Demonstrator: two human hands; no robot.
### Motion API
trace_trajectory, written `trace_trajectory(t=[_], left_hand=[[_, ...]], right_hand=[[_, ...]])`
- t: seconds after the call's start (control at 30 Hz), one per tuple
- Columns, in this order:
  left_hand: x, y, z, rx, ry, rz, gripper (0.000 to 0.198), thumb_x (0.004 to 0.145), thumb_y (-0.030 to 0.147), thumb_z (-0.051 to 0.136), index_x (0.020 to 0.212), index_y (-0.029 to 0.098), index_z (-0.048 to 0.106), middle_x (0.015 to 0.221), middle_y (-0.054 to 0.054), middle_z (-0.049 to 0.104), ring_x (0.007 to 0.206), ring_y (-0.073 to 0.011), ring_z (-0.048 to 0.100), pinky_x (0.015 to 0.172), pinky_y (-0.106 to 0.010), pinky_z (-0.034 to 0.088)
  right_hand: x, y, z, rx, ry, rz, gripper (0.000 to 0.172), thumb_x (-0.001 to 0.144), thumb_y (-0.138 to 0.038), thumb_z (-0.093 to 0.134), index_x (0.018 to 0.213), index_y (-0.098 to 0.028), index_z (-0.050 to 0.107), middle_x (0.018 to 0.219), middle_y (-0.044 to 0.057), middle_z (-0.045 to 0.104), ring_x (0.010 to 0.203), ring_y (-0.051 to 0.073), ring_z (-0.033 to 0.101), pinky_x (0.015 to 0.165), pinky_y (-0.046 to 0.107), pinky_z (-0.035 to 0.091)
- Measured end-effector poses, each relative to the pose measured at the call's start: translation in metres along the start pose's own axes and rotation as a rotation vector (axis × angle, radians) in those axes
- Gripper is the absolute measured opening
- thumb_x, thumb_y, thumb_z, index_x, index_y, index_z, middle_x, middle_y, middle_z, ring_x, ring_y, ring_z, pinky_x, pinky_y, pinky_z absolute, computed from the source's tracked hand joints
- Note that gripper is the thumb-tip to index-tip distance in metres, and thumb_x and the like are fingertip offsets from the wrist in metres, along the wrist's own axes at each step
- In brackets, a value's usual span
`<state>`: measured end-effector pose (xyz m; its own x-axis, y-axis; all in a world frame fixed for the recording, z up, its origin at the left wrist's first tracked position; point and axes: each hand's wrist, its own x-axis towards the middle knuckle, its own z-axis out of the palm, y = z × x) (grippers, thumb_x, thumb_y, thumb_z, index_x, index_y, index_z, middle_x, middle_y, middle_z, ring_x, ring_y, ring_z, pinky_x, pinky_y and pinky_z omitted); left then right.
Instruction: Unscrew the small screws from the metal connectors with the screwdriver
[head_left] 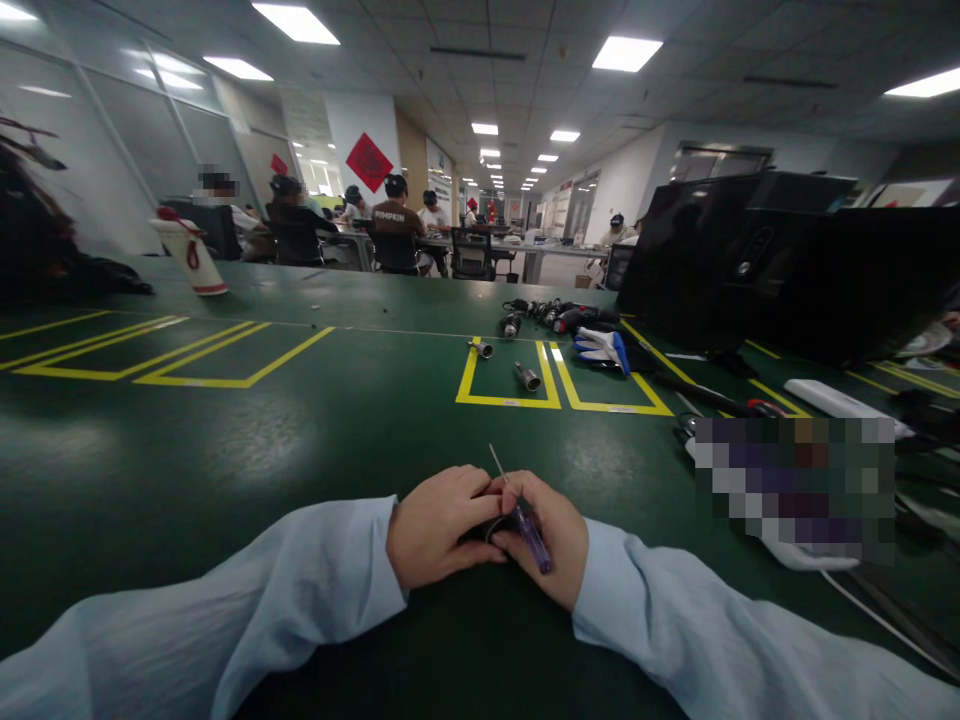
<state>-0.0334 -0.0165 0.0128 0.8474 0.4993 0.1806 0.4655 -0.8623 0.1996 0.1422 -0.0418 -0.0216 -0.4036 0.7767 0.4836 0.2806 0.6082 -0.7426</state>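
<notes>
The slim, purple-handled metal screwdriver (534, 545), pinched by the right hand (556, 520), risked slipping if the dark object (491, 529) gripped by the left hand (439, 525) turned.

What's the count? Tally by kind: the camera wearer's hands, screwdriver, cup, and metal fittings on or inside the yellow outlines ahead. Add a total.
Hands: 2 (left hand, right hand)
Screwdriver: 1
Cup: 1
Metal fittings: 2 (nearer fitting, farther fitting)
Total: 6
</notes>
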Motion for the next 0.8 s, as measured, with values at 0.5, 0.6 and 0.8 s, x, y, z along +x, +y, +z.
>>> trace_trajectory(t=[0.5, 0.6, 0.8], left_hand=[[0.004, 0.014, -0.011, 0.347, -0.034, -0.087, 0.023, 0.078, 0.041, 0.05, 0.088, 0.022, 0.053, 0.087, -0.006, 0.051, 0.079, -0.0211, 0.046, 0.064, -0.033, 0.032], [0.006, 0.017, -0.015, 0.447, -0.024, -0.082, 0.023, 0.076, 0.039, 0.055, 0.092, 0.023, 0.052, 0.088, -0.005, 0.052, 0.078, -0.0212, 0.047, 0.063, -0.033, 0.031], [0.005, 0.017, -0.018, 0.59, -0.01, -0.049, 0.026, 0.07, 0.035, 0.063, 0.089, 0.021, 0.051, 0.085, -0.004, 0.052, 0.077, -0.0213, 0.047, 0.062, -0.033, 0.031]], right_hand=[[-0.001, -0.011, 0.001, -0.115, -0.015, 0.019, 0.028, 0.062, -0.002, 0.047, 0.08, -0.021, 0.041, 0.096, 0.002, 0.054, 0.086, 0.015, 0.054, 0.074, 0.028, 0.042], [0.0, -0.01, 0.001, -0.141, 0.009, 0.043, 0.026, 0.063, -0.003, 0.049, 0.08, -0.021, 0.041, 0.1, 0.005, 0.054, 0.092, 0.017, 0.054, 0.077, 0.029, 0.042], [0.0, -0.011, 0.001, -0.192, -0.02, 0.09, 0.026, 0.065, -0.003, 0.051, 0.081, -0.021, 0.041, 0.104, 0.005, 0.054, 0.095, 0.017, 0.055, 0.078, 0.03, 0.044]])
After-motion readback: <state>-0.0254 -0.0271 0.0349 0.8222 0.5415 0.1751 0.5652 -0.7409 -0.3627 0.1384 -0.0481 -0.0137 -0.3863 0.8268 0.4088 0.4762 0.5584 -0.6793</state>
